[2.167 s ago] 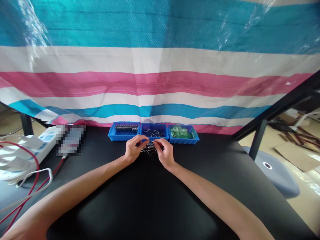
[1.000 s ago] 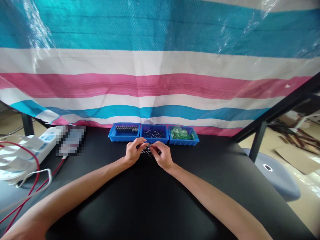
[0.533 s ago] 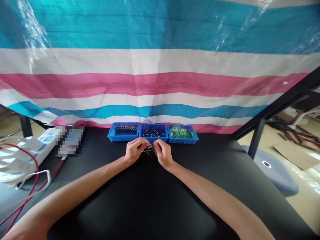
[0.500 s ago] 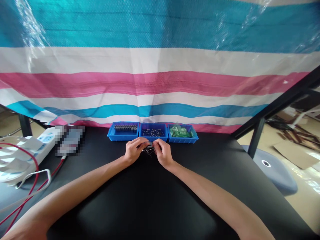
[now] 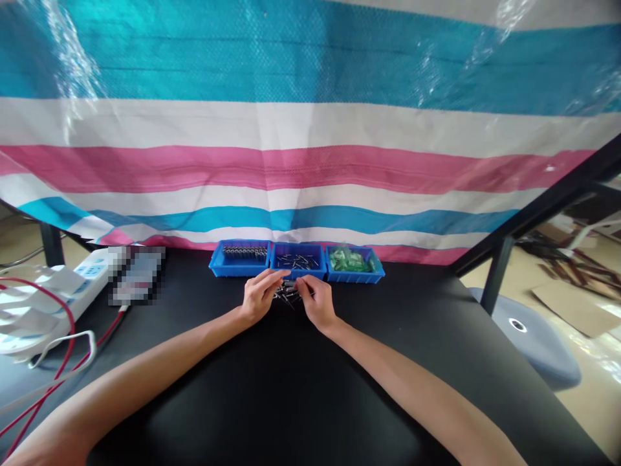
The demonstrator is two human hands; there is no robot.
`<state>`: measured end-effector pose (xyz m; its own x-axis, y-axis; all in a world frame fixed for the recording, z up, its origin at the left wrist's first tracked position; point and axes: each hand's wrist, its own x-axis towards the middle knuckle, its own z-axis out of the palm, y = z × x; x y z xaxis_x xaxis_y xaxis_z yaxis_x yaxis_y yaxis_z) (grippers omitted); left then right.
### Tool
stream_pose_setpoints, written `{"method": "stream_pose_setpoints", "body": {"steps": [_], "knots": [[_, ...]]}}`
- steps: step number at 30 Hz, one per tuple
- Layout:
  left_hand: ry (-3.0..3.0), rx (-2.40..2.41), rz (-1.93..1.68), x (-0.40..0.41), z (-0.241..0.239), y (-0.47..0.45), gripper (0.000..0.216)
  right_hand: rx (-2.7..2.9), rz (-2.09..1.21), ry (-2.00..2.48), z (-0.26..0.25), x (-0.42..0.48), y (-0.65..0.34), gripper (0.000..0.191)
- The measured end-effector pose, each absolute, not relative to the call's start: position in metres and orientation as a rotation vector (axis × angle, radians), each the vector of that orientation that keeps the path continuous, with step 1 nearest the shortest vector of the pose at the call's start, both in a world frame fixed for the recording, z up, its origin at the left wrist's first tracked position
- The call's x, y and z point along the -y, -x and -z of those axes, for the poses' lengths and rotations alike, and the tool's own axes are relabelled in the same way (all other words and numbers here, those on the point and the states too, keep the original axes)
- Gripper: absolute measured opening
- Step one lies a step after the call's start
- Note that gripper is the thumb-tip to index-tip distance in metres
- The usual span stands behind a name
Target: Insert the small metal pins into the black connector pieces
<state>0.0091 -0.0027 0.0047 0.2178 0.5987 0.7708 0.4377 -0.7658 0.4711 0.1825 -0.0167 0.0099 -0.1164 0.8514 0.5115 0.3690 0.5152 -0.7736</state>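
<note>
On table: loose parts before row of bins; power strip left.

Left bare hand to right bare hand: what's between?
A small loose pile of slim silvery metal parts on the black tabletop, shown in the head view.

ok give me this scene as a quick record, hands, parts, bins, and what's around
left hand: at the left side of the pile; grip unclear
right hand: at the pile's right side, fingers curled; grip unclear
pile: loose metal parts between the hands
left bin: blue, metal cylinders in rows
middle bin: blue, scattered thin metal pieces
right bin: blue, green packets
surface: black table
backdrop: striped sheet
far left: white power strip
</note>
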Motion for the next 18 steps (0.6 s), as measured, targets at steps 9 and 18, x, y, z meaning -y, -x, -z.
{"method": "stream_pose_setpoints", "body": {"steps": [9,18], "knots": [[-2.232,-1.123,-1.619,-0.001,0.0038,-0.0094,0.019,1.737,-0.595,0.931,-0.0103,0.0211,-0.1823,0.017],[-2.037,-1.136,-1.566,0.0008,0.0028,-0.0091,0.021,1.841,-0.598,0.942,-0.0116,0.0223,-0.1814,0.02]]}}
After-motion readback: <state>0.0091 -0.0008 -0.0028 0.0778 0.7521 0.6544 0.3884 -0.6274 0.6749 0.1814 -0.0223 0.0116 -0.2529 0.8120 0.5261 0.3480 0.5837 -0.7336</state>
